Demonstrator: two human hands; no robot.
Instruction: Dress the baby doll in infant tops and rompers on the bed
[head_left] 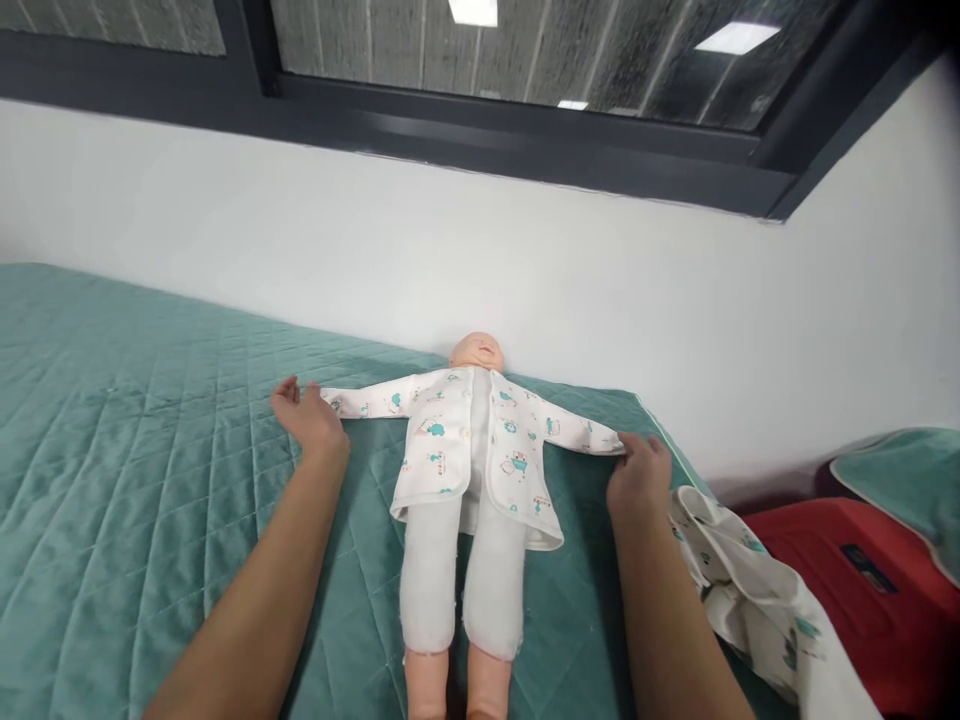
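A baby doll (478,351) lies face up on a green quilted cover, its head near the wall. It wears a white baby jacket (517,465) with small teal and brown prints. The jacket's front hangs unfastened over a white padded body, and both sleeves stretch out sideways. My left hand (309,415) is beside the cuff of the left-hand sleeve (367,401), its fingers slightly curled and apart. At the opposite cuff, my right hand (640,475) pinches the end of the right-hand sleeve (585,432). The doll's hands are not visible.
A printed white garment (750,580) lies crumpled right of my right forearm. Beyond it are a red plastic object (847,570) and a green cloth (907,485). The quilted cover (150,480) meets a white wall (337,230) beneath a dark-framed window (510,130).
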